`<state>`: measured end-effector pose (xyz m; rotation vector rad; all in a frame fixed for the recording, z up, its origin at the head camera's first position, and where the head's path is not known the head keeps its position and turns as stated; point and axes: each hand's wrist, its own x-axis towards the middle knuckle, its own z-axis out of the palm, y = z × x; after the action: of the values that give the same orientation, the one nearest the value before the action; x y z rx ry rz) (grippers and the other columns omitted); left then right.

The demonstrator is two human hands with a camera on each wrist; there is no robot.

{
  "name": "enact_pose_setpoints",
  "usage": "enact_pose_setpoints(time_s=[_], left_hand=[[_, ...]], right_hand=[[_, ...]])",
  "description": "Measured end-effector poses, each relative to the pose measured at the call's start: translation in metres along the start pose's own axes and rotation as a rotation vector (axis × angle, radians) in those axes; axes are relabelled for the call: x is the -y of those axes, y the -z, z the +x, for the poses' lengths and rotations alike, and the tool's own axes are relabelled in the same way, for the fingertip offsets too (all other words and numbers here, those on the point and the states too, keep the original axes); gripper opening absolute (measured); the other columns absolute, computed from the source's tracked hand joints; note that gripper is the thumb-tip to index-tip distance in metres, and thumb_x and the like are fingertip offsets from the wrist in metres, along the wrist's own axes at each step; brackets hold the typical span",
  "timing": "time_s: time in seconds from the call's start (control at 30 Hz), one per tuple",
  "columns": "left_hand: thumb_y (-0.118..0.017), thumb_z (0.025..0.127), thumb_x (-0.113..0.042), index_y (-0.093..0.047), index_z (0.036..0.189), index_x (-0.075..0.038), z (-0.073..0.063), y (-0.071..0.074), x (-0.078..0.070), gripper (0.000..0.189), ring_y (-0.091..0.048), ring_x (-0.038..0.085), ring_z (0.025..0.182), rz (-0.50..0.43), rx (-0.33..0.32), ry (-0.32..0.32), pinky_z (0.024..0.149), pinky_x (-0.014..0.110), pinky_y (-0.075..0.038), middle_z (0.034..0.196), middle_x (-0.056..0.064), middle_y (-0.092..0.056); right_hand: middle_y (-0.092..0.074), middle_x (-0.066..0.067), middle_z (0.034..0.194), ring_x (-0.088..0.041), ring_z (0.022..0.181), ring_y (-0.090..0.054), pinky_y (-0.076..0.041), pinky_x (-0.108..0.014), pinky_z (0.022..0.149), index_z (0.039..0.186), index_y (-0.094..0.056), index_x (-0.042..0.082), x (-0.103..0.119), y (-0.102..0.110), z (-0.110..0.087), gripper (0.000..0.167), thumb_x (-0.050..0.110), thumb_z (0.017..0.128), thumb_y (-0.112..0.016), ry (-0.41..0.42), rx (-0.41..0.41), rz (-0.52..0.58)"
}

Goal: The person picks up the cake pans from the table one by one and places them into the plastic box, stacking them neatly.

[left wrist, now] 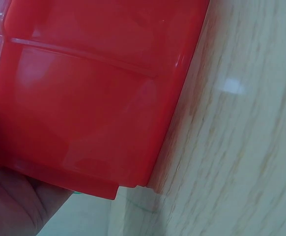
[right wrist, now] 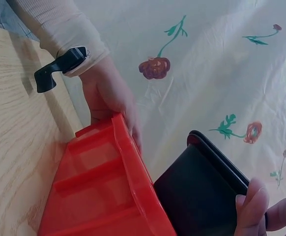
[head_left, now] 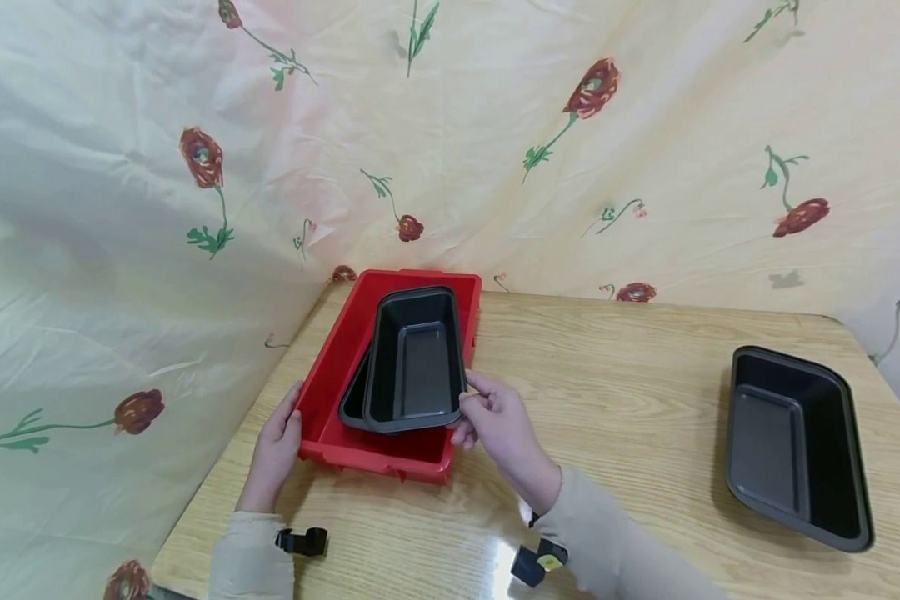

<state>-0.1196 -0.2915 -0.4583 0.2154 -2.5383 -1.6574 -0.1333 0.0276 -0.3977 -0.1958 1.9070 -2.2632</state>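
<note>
My right hand (head_left: 504, 423) pinches the right rim of a black loaf pan (head_left: 422, 367) near its front corner. This pan sits tilted over a second black loaf pan (head_left: 352, 403), of which only the left edge shows. Both are within a red plastic tray (head_left: 378, 461). At the tray's front left corner, my left hand (head_left: 273, 450) grips the rim, thumb on the near side. The left wrist view shows the tray's outer wall (left wrist: 84, 103) up close with part of that hand (left wrist: 15, 206) under the rim. In the right wrist view, fingertips (right wrist: 253, 199) hold the pan's edge.
Another black loaf pan (head_left: 768, 450) lies at the right of the wooden table (head_left: 607, 400). A flowered cloth (head_left: 480, 167) hangs behind the table and along its left side. Dark wrist mounts (head_left: 303, 542) are strapped to both sleeves.
</note>
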Motion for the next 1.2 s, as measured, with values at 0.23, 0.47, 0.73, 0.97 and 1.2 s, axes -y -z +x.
enact_pose_setpoints(time_s=[0.23,0.47,0.73,0.97,1.2], left_hand=[[-0.033,0.106,-0.012,-0.028,0.155,-0.015,-0.001,0.000,-0.001,0.050,-0.034,0.033,0.139,-0.003,-0.001,0.000,0.109,0.047,-0.035,0.157,0.012,-0.030],[-0.033,0.106,-0.014,-0.028,0.155,-0.018,-0.001,0.000,-0.001,0.050,-0.034,0.034,0.139,-0.009,0.002,0.009,0.108,0.048,-0.036,0.157,0.013,-0.030],[-0.034,0.106,-0.012,-0.028,0.155,-0.015,-0.001,0.000,0.001,0.050,-0.034,0.033,0.139,-0.012,0.000,-0.016,0.108,0.048,-0.035,0.156,0.013,-0.030],[-0.033,0.105,-0.011,-0.029,0.155,-0.015,-0.001,0.000,0.001,0.049,-0.034,0.033,0.138,-0.010,-0.008,-0.012,0.108,0.048,-0.035,0.156,0.012,-0.030],[-0.033,0.105,-0.010,-0.030,0.154,-0.015,-0.001,-0.001,0.000,0.049,-0.033,0.031,0.139,-0.015,-0.018,-0.009,0.109,0.047,-0.034,0.157,0.011,-0.030]], right_hand=[[-0.067,-0.019,0.069,-0.012,0.045,-0.058,-0.046,-0.021,0.042,0.139,-0.046,-0.010,-0.006,-0.006,0.005,0.044,-0.006,0.095,-0.044,0.003,0.013,0.012],[-0.067,-0.018,0.071,-0.013,0.046,-0.058,-0.048,-0.021,0.044,0.141,-0.043,-0.009,-0.010,-0.012,0.007,0.045,-0.003,0.097,-0.045,-0.040,0.015,0.022],[-0.068,-0.019,0.075,-0.014,0.048,-0.058,-0.049,-0.022,0.045,0.142,-0.043,-0.007,-0.014,-0.016,0.009,0.045,-0.002,0.097,-0.047,-0.067,0.003,0.036],[-0.067,-0.024,0.076,-0.014,0.048,-0.059,-0.050,-0.023,0.045,0.142,-0.041,-0.009,-0.017,-0.021,0.012,0.046,-0.002,0.097,-0.047,-0.048,-0.009,0.038],[-0.067,-0.022,0.076,-0.014,0.048,-0.059,-0.051,-0.023,0.046,0.144,-0.038,-0.009,-0.015,-0.027,0.014,0.048,-0.001,0.098,-0.048,-0.082,-0.018,0.025]])
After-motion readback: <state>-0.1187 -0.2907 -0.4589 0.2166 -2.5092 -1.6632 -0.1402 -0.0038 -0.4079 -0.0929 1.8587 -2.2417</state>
